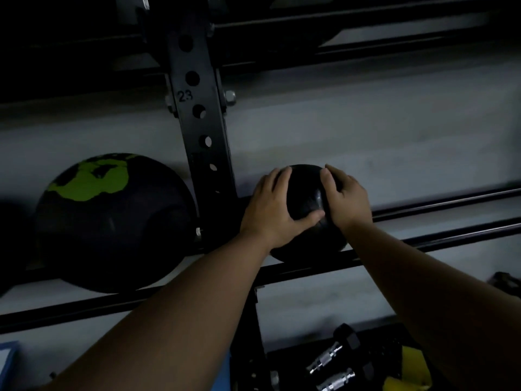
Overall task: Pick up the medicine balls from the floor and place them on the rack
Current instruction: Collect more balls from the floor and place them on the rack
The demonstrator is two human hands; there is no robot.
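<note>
A small black medicine ball [306,193] rests on the two horizontal rails of the black rack [439,241], just right of the upright post [201,128]. My left hand [272,211] wraps its left side with the thumb across the front. My right hand [348,200] presses on its right side. Left of the post, a larger black ball with a green patch [112,224] sits on the same rails. Another dark ball [7,241] shows at the far left edge.
A higher shelf holds a dark ball [298,29] above. Below the rails, dumbbells with chrome handles [335,365] and a yellow item [411,368] lie at the bottom right. A blue object [8,359] is at the bottom left. A grey wall stands behind the rack.
</note>
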